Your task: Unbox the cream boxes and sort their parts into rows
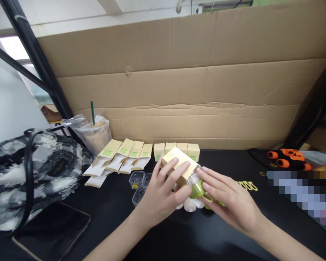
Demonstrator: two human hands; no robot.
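Observation:
In the head view my left hand is wrapped round a small cream cardboard box, which is tilted with its end toward the right. My right hand has its fingers pressed together on a clear plastic cup with something green in it, at the end of the box. How far the cup is inside the box cannot be told. Under the hands lie pale rounded pieces and some green ones, partly hidden. Clear plastic cups stand beside my left hand, and yellow-green rings lie beyond my right hand.
Flattened cream boxes lie at the back left, and upright boxes stand at the back centre. A bagged drink, a fluffy bag and a dark tablet are left. An orange-and-black object sits right. Cardboard walls the back.

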